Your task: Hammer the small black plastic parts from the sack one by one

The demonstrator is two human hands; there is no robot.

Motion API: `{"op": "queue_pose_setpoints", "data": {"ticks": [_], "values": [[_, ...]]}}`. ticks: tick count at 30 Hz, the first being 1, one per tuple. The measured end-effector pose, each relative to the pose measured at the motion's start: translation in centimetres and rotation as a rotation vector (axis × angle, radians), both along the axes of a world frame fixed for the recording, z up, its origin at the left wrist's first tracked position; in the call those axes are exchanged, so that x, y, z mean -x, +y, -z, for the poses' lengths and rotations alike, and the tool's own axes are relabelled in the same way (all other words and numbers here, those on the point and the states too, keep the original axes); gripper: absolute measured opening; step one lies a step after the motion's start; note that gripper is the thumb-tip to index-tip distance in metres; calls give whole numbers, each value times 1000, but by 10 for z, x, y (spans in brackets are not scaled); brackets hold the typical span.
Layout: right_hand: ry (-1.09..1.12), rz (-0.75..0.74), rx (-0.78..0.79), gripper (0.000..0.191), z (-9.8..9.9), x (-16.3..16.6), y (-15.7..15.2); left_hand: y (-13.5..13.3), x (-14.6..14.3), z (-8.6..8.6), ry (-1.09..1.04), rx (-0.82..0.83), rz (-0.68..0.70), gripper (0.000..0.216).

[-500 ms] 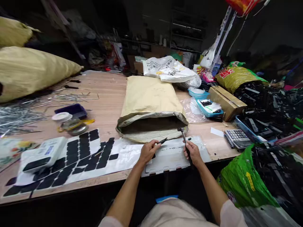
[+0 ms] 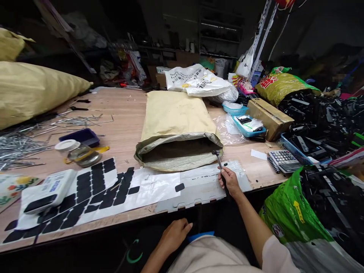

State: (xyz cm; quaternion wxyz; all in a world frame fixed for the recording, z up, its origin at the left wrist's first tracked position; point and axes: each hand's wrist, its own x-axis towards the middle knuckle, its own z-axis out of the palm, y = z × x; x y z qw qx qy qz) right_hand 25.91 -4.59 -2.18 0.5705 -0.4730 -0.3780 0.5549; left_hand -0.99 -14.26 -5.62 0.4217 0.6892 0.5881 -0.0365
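Observation:
My right hand (image 2: 229,182) is wrapped round the black handle of a small hammer (image 2: 218,159). The hammer's metal head points up and away, in front of the sack's right mouth corner. Below the table's front edge, near my lap, my left hand (image 2: 176,233) is curled with its back toward me. Its fingertips are mostly hidden, and I cannot make out anything in them. A grey-white board (image 2: 204,185) lies under the right hand, with a small black piece (image 2: 225,164) near the hammer. Behind it lies a yellow woven sack (image 2: 178,113), its mouth gaping toward me.
Sheets of black stickers (image 2: 85,185), a white box (image 2: 52,189), a jar (image 2: 82,153) and metal rods (image 2: 19,148) are on the left. To the right are a calculator (image 2: 284,159), blue baskets (image 2: 250,133), a carton (image 2: 270,117) and a green sack (image 2: 284,204) of black parts.
My left hand has dropped from above the board to near my lap; the thin black part it held no longer shows. My right hand keeps the hammer in nearly the same place.

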Motion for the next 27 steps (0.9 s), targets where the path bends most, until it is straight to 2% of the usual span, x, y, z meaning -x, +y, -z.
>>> {"op": "queue_pose_setpoints", "data": {"ticks": [3,5,8,11,12,13,15,17,19,21,23,27], "values": [[-10,6,-4,42,-1,1,-1,1,-13,8,263,-53,-2,27],[-12,10,-6,42,-1,2,-1,3,-19,0,266,-53,38,25],[-10,22,-3,43,-2,3,-2,14,-24,-28,2,49,183,28],[-11,40,4,44,-2,4,-3,45,-31,-65,-336,200,283,41],[-11,43,8,45,-2,4,-3,62,-36,-75,-410,184,266,45],[-10,47,12,45,-2,5,-4,82,-44,-84,-447,98,218,47],[-11,53,15,45,-1,5,-4,127,-63,-94,-435,-200,36,45],[-15,55,15,44,0,5,-3,176,-88,-96,-346,-444,-164,40],[-19,50,20,43,1,5,-2,219,-114,-92,-194,-530,-329,33],[-17,40,30,42,1,5,0,253,-138,-84,-78,-515,-423,31],[-11,35,37,41,0,5,0,276,-157,-76,-17,-465,-457,31],[2,38,45,42,-4,6,1,294,-173,-63,43,-401,-461,29]]}}
